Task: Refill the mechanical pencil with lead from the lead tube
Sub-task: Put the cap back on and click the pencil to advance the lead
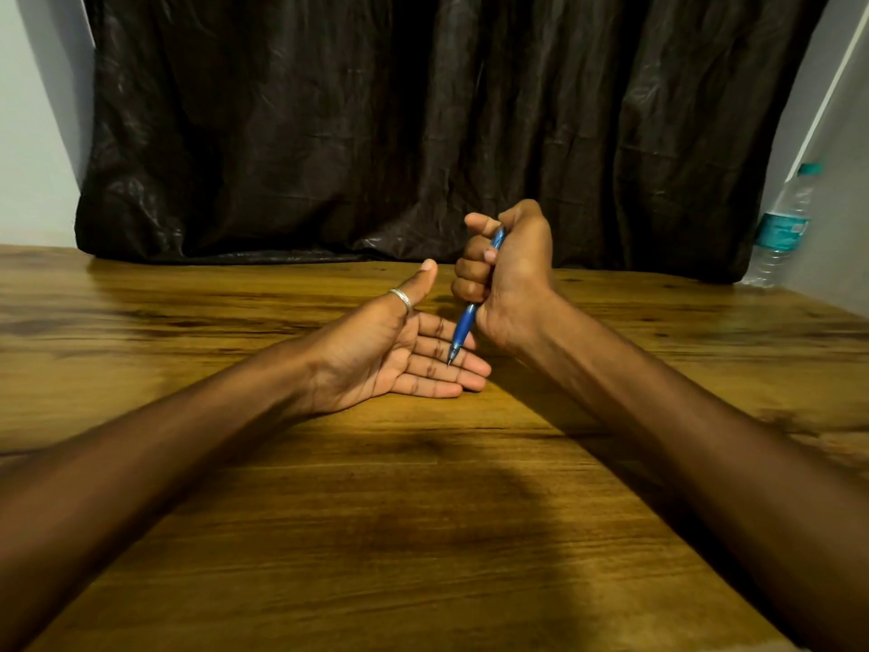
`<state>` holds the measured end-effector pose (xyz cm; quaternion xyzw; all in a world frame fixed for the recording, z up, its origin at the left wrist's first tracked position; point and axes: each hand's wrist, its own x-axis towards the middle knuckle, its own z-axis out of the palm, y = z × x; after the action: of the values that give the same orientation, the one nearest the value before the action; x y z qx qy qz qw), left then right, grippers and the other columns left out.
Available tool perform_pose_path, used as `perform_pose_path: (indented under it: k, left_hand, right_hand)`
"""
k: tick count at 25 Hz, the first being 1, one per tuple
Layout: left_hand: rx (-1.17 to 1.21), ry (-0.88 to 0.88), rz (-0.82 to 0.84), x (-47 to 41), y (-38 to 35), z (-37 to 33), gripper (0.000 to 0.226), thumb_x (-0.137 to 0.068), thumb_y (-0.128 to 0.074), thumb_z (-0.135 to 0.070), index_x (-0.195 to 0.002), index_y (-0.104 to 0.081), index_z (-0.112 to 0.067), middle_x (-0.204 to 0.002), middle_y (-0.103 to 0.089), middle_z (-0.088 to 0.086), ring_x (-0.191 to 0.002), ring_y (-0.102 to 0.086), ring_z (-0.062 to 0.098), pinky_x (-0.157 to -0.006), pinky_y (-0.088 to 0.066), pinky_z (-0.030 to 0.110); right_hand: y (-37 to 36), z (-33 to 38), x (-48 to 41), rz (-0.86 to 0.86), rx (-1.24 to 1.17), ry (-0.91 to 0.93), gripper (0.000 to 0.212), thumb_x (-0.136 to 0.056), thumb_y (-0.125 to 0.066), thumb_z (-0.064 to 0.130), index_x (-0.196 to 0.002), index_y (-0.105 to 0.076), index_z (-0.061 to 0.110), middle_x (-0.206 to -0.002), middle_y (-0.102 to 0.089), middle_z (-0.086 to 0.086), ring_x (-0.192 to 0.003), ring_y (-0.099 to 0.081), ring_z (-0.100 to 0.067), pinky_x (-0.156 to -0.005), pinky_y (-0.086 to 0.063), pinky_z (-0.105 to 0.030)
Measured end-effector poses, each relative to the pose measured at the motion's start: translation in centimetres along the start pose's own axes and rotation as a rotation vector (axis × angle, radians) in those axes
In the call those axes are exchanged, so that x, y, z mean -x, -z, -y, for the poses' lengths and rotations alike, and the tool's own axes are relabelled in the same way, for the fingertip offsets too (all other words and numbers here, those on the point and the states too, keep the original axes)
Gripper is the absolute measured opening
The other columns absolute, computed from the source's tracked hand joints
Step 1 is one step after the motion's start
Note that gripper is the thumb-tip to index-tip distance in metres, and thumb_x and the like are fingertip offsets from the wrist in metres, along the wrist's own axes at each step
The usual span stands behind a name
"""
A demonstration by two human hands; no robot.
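Here, nearest to you, both of your bare forearms reach in over the wooden table (423,534), which carries a broad dark shadow between them. Your left hand (395,355) lies palm up just above or on the tabletop, fingers (451,369) straight and laid close side by side, thumb lifted away from them; a silver ring (401,298) sits on the thumb. That hand grips nothing.

Just beyond and to the right, your right hand (508,275) is curled into a fist around the blue mechanical pencil (463,329). The fingers wrap the upper barrel, and the thumb sticks out above them toward the left. The pencil stands steeply, tilted a little, its tip pointing down and meeting the fingers of your open left hand; whether the tip truly presses on them or hovers a hair above, you cannot tell from this view. Its top end is hidden inside the fist.

Farther back, a crumpled dark curtain (423,134) hangs behind the table's far edge. At the far right corner stands a clear water bottle (783,228) with a teal label and cap, well apart from your hands.
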<state>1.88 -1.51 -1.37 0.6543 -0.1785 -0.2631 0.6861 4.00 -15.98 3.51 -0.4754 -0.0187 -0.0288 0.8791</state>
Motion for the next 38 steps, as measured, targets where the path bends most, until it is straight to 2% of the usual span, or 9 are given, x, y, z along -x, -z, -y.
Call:
perform_pose_path:
  k: [15,25,38]
  left_hand:
    - [-0.032,-0.003,-0.035,0.09,-0.44,-0.07,0.09,-0.09,-0.029,-0.077,-0.126,-0.06,0.0,-0.117,-0.074,0.023,-0.112,-0.071,0.032,-0.094,-0.059,0.037]
    - [-0.045,-0.007,-0.026,0.14,-0.43,-0.11,0.093,-0.082,-0.037,-0.078,-0.126,-0.06,-0.001,-0.117,-0.074,0.022,-0.112,-0.072,0.032,-0.091,-0.06,0.035]
    - [-0.049,-0.011,-0.022,0.19,-0.38,-0.07,0.09,-0.09,-0.029,-0.077,-0.128,-0.059,0.0,-0.118,-0.074,0.022,-0.113,-0.071,0.031,-0.09,-0.06,0.035]
  right_hand:
    - [0.23,-0.15,-0.34,-0.022,-0.011,-0.01,0.024,-0.094,-0.035,0.027,-0.091,-0.054,0.013,-0.044,-0.031,0.008,-0.037,-0.022,-0.008,-0.039,-0.015,-0.02]
    - [0.13,-0.13,-0.44,-0.034,-0.01,-0.005,0.022,-0.093,-0.034,0.023,-0.089,-0.053,0.013,-0.044,-0.03,0.007,-0.036,-0.021,-0.008,-0.041,-0.014,-0.019]
    - [0.34,-0.11,-0.41,-0.036,-0.003,0.01,0.023,-0.092,-0.034,0.024,-0.088,-0.054,0.012,-0.044,-0.032,0.008,-0.036,-0.022,-0.008,-0.038,-0.016,-0.019]
